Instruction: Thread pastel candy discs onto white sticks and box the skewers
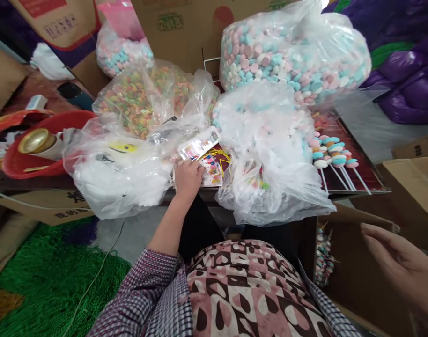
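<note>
Across the dark bench (pixel 374 181), clear crinkled sacks of pastel sweets (pixel 294 51) slump against cardboard boxes (pixel 186 37), probably propped so nothing rolls off. Right hand (pixel 400 267) hangs open, empty, beside a brown carton (pixel 350 276). Left hand (pixel 188 180), fingers curled, presses on glossy printed cards (pixel 213 171) at the bench's near edge; cannot tell whether it grips them.

left hand (pixel 188 179) rests on printed packets (pixel 211 171) between plastic bags; right hand (pixel 403 269) hovers open by a cardboard box (pixel 343 276)
</note>
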### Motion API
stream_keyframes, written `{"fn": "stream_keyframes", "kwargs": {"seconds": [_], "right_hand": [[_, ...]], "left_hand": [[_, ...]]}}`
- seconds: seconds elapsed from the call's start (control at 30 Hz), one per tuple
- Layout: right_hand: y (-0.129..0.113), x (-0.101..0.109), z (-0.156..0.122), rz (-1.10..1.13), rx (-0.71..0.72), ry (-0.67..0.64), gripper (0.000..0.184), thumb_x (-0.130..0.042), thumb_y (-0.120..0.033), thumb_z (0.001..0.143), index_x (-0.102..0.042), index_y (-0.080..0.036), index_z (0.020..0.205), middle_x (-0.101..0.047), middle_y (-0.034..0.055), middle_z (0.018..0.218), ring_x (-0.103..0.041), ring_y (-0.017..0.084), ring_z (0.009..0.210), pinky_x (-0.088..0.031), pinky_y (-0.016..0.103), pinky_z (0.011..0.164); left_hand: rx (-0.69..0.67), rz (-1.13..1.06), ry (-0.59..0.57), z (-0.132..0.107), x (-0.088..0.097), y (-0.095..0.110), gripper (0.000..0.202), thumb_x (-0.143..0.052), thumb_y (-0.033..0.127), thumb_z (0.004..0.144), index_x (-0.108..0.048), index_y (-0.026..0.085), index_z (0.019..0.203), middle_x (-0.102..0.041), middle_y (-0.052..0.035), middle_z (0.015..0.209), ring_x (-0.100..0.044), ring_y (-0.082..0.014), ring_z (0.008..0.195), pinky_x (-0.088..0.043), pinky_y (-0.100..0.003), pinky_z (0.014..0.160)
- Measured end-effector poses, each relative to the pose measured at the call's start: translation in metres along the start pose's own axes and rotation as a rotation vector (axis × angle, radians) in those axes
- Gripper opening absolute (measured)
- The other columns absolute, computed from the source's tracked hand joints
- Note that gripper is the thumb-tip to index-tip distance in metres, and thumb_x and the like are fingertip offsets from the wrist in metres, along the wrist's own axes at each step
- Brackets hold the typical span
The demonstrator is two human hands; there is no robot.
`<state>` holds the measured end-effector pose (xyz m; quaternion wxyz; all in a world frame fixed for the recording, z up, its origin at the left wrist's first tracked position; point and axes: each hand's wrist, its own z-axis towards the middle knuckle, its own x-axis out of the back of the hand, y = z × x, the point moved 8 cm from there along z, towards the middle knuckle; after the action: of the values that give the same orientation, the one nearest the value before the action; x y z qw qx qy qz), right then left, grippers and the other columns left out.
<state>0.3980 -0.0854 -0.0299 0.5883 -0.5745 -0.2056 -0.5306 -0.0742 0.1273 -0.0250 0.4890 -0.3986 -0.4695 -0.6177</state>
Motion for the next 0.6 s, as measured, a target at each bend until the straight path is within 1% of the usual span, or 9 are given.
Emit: {"fn": "stream_keyframes", "kwargs": {"seconds": [0.03, 0.1, 0.2, 0.27, 0.3, 0.37, 0.43, 0.53, 0.6], "right_hand": [[-0.02, -0.009, 0.003, 0.082, 0.021, -0.063, 0.04, -0.054, -0.066, 0.082, -0.072, -0.035, 0.097, -0.077, 0.0097, 0.103, -0.073, 0.03, 0.094, -0.057, 0.047, 0.087], [-0.06, -0.015, 0.01, 0.217, 0.051, -0.074, 0.028, -0.058, -0.053, 0.085, -0.073, -0.033, 0.1, -0.076, 0.0085, 0.11, -0.071, 0.028, 0.103, -0.052, 0.045, 0.1], [-0.117, -0.023, 0.017, 0.493, 0.049, -0.097, 0.019, -0.065, -0.042, 0.086, -0.075, -0.031, 0.096, -0.077, 0.0063, 0.103, -0.072, 0.025, 0.097, -0.054, 0.041, 0.097], [-0.156, -0.041, 0.02, 0.651, 0.023, -0.234, 0.018, -0.067, -0.04, 0.087, -0.076, -0.029, 0.096, -0.078, 0.0051, 0.093, -0.073, 0.023, 0.088, -0.057, 0.038, 0.089], [-0.175, -0.05, 0.021, 0.71, 0.015, -0.307, 0.019, -0.066, -0.041, 0.087, -0.076, -0.027, 0.096, -0.078, 0.005, 0.092, -0.073, 0.021, 0.083, -0.058, 0.036, 0.084], [-0.211, -0.068, 0.026, 0.853, 0.0, -0.402, 0.026, -0.066, -0.044, 0.087, -0.075, -0.024, 0.102, -0.077, 0.0057, 0.095, -0.073, 0.02, 0.08, -0.059, 0.035, 0.079], [-0.239, -0.086, 0.031, 1.01, -0.042, -0.459, 0.035, -0.072, -0.044, 0.082, -0.071, -0.024, 0.111, -0.076, 0.0064, 0.105, -0.072, 0.02, 0.087, -0.058, 0.033, 0.075], [-0.256, -0.109, 0.035, 1.136, -0.117, -0.489, 0.028, -0.077, -0.044, 0.075, -0.072, -0.021, 0.091, -0.073, 0.0027, 0.084, -0.065, 0.015, 0.07, -0.055, 0.028, 0.064], [-0.254, -0.117, 0.034, 1.164, -0.162, -0.473, 0.025, -0.077, -0.044, 0.074, -0.069, -0.02, 0.077, -0.066, -0.001, 0.068, -0.057, 0.011, 0.058, -0.05, 0.025, 0.057]], "left_hand": [[0.0, -0.01, 0.022, 0.0, 0.0, -0.001, 0.022, -0.055, 0.03, 0.093, -0.071, 0.018, 0.083, -0.068, -0.0113, 0.093, -0.059, -0.0295, 0.098, -0.041, -0.043, 0.091], [0.01, -0.072, 0.076, -0.001, 0.003, -0.005, 0.023, -0.055, 0.029, 0.093, -0.069, 0.018, 0.079, -0.069, -0.0098, 0.088, -0.06, -0.0275, 0.094, -0.042, -0.041, 0.09], [-0.017, -0.295, 0.242, -0.01, 0.025, -0.005, 0.022, -0.056, 0.031, 0.093, -0.066, 0.019, 0.078, -0.07, -0.0068, 0.083, -0.063, -0.0234, 0.088, -0.044, -0.039, 0.088], [-0.103, -0.508, 0.365, -0.022, 0.049, 0.006, 0.021, -0.057, 0.034, 0.094, -0.065, 0.02, 0.081, -0.071, -0.0058, 0.087, -0.064, -0.0208, 0.091, -0.045, -0.037, 0.091], [-0.147, -0.623, 0.387, -0.028, 0.059, 0.014, 0.019, -0.057, 0.034, 0.094, -0.064, 0.02, 0.083, -0.072, -0.006, 0.093, -0.064, -0.0198, 0.096, -0.046, -0.036, 0.092], [-0.207, -0.829, 0.333, -0.039, 0.071, 0.034, 0.016, -0.057, 0.033, 0.094, -0.063, 0.02, 0.087, -0.072, -0.0056, 0.097, -0.066, -0.0177, 0.098, -0.048, -0.034, 0.092], [-0.238, -0.966, 0.225, -0.049, 0.074, 0.056, 0.016, -0.056, 0.033, 0.095, -0.063, 0.02, 0.087, -0.073, -0.0053, 0.097, -0.067, -0.017, 0.097, -0.049, -0.033, 0.09], [-0.16, -1.088, 0.039, -0.059, 0.061, 0.073, 0.019, -0.057, 0.037, 0.093, -0.063, 0.02, 0.088, -0.072, -0.0053, 0.093, -0.066, -0.0162, 0.089, -0.049, -0.031, 0.083], [-0.075, -1.242, -0.179, -0.063, 0.043, 0.079, 0.021, -0.06, 0.04, 0.091, -0.062, 0.02, 0.096, -0.07, -0.0041, 0.091, -0.064, -0.0147, 0.083, -0.048, -0.028, 0.077]]}}
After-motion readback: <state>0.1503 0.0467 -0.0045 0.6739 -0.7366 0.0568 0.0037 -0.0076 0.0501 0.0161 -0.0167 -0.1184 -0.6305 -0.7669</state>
